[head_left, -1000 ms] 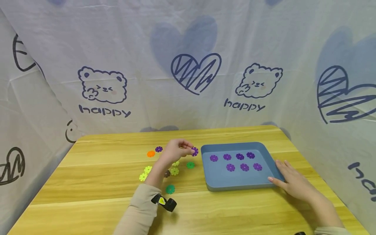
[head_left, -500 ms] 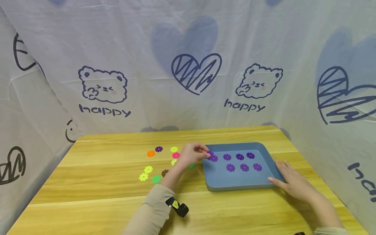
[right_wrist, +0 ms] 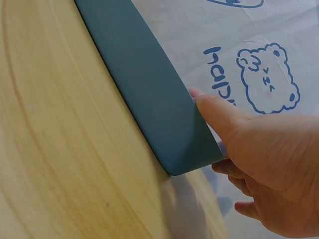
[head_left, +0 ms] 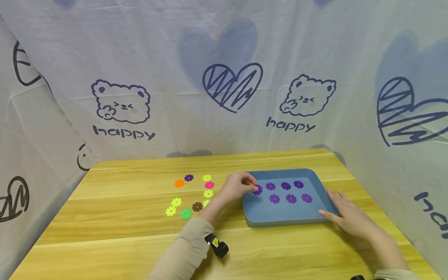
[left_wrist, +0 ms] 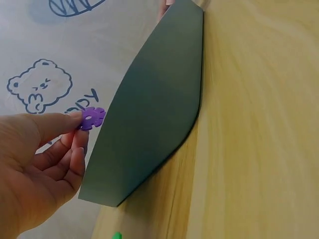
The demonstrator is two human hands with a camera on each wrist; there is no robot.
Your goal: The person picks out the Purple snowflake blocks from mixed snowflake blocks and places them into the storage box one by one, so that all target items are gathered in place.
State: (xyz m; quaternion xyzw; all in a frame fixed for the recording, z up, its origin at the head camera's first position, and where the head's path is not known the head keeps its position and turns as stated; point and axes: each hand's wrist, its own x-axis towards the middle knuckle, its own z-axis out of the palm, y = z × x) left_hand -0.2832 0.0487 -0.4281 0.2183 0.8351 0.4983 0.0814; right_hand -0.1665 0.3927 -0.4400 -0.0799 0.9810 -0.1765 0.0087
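Note:
My left hand [head_left: 238, 186] pinches a purple snowflake disc [left_wrist: 92, 118] between thumb and fingertips, over the left end of the blue-grey tray [head_left: 280, 216]. In the head view the held disc overlaps the spot of another purple disc there. Several purple snowflake discs [head_left: 291, 198] lie flat in the tray in two rows. My right hand [head_left: 351, 216] holds the tray's front right corner, thumb over the rim and fingers along the outside wall.
Left of the tray, loose snowflake discs lie on the wooden table [head_left: 105, 217]: several yellow ones [head_left: 176, 202], an orange [head_left: 179, 183], a dark purple [head_left: 189, 177], a pink [head_left: 209, 185], a brown [head_left: 197, 207] and a green one [head_left: 186, 214]. A printed cloth [head_left: 175, 97] hangs behind.
My left hand has carried the purple disc rightward from the table, over the tray's left wall and lower to the tray's left end. The right hand stays at the tray corner.

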